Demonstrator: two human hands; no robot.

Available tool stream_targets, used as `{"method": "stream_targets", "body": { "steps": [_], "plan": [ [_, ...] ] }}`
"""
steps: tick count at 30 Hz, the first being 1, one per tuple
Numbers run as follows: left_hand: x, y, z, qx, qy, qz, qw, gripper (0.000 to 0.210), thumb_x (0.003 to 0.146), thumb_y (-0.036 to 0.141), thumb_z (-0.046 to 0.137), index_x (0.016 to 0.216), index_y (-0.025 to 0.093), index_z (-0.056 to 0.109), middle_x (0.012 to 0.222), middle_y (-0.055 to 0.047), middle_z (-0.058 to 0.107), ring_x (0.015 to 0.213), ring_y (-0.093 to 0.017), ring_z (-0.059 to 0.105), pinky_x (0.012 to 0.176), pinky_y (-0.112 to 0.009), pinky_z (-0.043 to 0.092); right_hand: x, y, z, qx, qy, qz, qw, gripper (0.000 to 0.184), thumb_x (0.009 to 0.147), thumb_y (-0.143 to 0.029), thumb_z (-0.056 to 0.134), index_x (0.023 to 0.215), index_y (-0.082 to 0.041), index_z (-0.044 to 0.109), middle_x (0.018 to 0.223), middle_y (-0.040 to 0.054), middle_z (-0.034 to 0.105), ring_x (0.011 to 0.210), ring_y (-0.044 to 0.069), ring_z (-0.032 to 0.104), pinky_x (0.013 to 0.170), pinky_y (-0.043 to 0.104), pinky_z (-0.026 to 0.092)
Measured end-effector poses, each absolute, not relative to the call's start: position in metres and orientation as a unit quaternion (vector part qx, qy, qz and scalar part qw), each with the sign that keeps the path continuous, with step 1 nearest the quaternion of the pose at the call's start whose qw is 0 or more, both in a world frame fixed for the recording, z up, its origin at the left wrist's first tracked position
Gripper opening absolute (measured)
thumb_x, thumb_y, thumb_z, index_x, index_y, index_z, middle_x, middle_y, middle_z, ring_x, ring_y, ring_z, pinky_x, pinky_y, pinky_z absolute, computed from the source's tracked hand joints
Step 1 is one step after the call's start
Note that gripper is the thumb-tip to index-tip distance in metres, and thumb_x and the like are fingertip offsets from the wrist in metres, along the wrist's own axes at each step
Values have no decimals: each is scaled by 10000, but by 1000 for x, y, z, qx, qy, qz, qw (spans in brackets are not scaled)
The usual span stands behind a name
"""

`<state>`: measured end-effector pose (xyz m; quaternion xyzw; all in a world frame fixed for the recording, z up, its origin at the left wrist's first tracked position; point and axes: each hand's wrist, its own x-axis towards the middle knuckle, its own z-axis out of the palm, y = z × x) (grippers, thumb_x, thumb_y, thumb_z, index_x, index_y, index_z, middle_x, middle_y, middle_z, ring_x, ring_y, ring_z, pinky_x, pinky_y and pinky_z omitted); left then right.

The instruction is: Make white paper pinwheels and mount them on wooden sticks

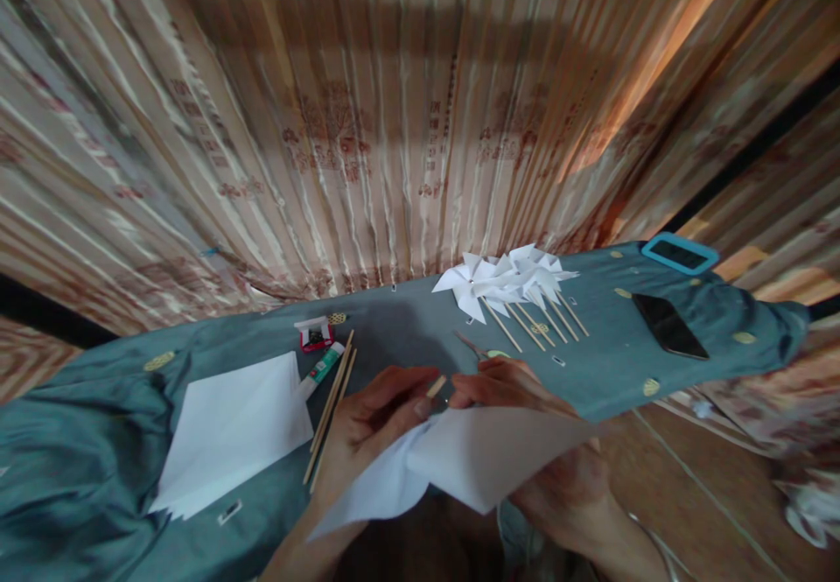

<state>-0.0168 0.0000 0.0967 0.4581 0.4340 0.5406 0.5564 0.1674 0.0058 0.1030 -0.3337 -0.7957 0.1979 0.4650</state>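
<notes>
My left hand (374, 416) pinches a thin wooden stick, whose pale tip (437, 386) pokes out between thumb and forefinger. Close in front of my body is a white paper pinwheel (486, 455) with its blades curled inward, between my two hands. My right hand (508, 385) is closed on the pinwheel from the other side, fingertips just right of the stick's tip. A tiny shiny point shows between the fingertips, too small to make out. Paper hides part of my right palm and most of the held stick.
On the green cloth lie a stack of white paper (236, 433), wooden sticks (332, 407), a glue stick (323, 372) and a small red box (316, 335). Scissors (482, 351) are beyond my hands. Several pinwheels (505, 280), a phone (669, 326) and a blue-framed device (680, 254) lie right.
</notes>
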Motion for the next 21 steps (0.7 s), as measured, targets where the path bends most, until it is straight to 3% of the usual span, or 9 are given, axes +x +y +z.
{"method": "stream_targets", "body": {
  "steps": [4, 8, 17, 21],
  "plan": [
    [-18, 2, 94, 408, 423, 518, 622, 212, 749, 363, 749, 865, 187, 772, 744, -27, 657, 633, -105, 541, 542, -185, 388, 166, 7, 105, -302, -793, 207, 486, 360, 879, -219, 526, 1231, -279, 566, 924, 50, 695, 933, 244, 638, 826, 419, 531],
    [-15, 2, 92, 378, 414, 525, 640, 235, 729, 387, 761, 831, 175, 764, 680, -5, 598, 579, -83, 479, 508, -186, 338, 162, 9, 114, -280, -796, 183, 504, 249, 933, -276, 492, 1156, -246, 599, 880, 28, 709, 838, 209, 661, 830, 391, 539],
    [-16, 2, 94, 436, 410, 517, 612, 153, 754, 319, 732, 820, 192, 787, 736, -24, 631, 634, -121, 499, 593, -243, 385, 161, 7, 118, -308, -807, 122, 488, 227, 922, -201, 499, 1116, -263, 598, 895, 37, 691, 878, 214, 656, 795, 374, 548],
    [-14, 1, 95, 437, 410, 530, 600, 127, 751, 318, 737, 791, 210, 791, 725, -36, 628, 637, -135, 504, 580, -252, 383, 161, 8, 121, -316, -807, 118, 484, 206, 940, -281, 484, 1073, -236, 635, 890, 54, 696, 832, 210, 649, 712, 349, 554]
  ]
}}
